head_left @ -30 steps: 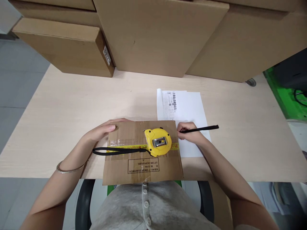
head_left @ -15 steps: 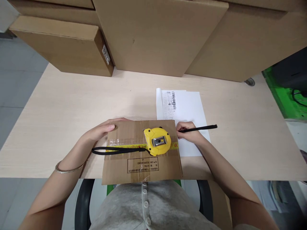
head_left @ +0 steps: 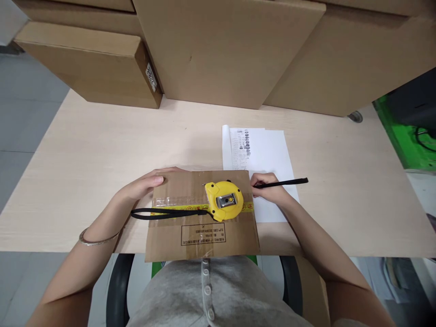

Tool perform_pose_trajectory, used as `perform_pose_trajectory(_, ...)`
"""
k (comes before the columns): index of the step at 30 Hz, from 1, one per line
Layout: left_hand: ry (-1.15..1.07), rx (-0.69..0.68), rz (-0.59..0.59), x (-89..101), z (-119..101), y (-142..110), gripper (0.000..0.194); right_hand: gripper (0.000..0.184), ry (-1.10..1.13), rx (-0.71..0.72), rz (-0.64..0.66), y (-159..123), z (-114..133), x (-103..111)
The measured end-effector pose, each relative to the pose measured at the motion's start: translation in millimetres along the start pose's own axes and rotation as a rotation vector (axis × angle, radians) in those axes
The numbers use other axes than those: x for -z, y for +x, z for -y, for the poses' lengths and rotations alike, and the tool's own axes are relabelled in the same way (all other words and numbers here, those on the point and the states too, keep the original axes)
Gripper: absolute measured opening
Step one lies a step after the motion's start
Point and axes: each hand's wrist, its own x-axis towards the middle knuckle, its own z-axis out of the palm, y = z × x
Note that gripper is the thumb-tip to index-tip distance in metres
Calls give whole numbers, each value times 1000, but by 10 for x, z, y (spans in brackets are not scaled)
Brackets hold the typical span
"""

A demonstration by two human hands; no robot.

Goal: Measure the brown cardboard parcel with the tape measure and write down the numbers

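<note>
Worktop edges: cartons point(head_left: 218, 54) stand along the back of the worktop point(head_left: 340, 181); its front edge runs beneath both forearms.
Open room: pale surface stretches toward both side corners, plus a strip between the cartons and the taped cardboard box point(head_left: 190, 222).
Box: at the middle of the front edge, long axis left to right; whether it overhangs cannot be told.
Tape measure: yellow tape measure point(head_left: 223, 201) lying on the box, clip up, mouth leftward; black wrist strap point(head_left: 170, 214) trails left past the box.
Left hand point(head_left: 145, 186): around the box's far-left corner, thumb on top; firmness cannot be told.
Right hand point(head_left: 269, 187): grasping a black pen point(head_left: 289, 182) over paper sheets point(head_left: 269, 152), beside the box's right side.
Pen: rear end points right, tip hidden.
</note>
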Motion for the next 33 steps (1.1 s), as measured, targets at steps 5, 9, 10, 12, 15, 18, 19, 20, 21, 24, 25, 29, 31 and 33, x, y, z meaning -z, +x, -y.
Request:
perform_pose_trajectory(5,1,-21,11,13,16,0,73,33,-1,-9,11,-9,34,12)
perform_pose_trajectory(9,7,-30,5,-9,-13,-9,71,35,-5,-19,21,-13,57,22)
perform_pose_trajectory(10,6,-31,-2,-19,-25,-11,70,35,-6,-19,23,-12,58,22)
perform_pose_trajectory(12,4,-35,-13,-35,-45,-12,69,34,-8,-16,25,-9,55,18)
perform_pose_trajectory(15,13,-43,-7,-41,-57,-6,68,32,-10,-6,24,-4,49,10)
perform_pose_trajectory(18,14,-53,5,-34,-51,3,66,31,-11,0,23,-2,48,7)
perform_pose_trajectory(19,10,-56,3,-32,-49,5,65,31,-12,0,22,-2,48,7)
perform_pose_trajectory(20,7,-58,2,-33,-48,5,65,31,-12,-1,21,-3,47,8)
perform_pose_trajectory(21,7,-57,0,-34,-47,5,64,31,-13,-2,20,-3,47,8)
perform_pose_trajectory(24,12,-46,-10,-40,-49,-1,66,32,-15,-11,18,-8,47,13)
perform_pose_trajectory(25,20,-41,-12,-40,-49,-3,67,32,-15,-14,19,-9,48,14)
perform_pose_trajectory(29,46,-47,-19,-27,-41,-3,68,32,-14,-17,23,-12,51,19)
perform_pose_trajectory(31,46,-47,-13,-21,-38,0,69,33,-21,-12,20,-13,53,18)
perform_pose_trajectory(33,44,-39,-4,-19,-37,3,71,33,-33,-9,21,-14,54,14)
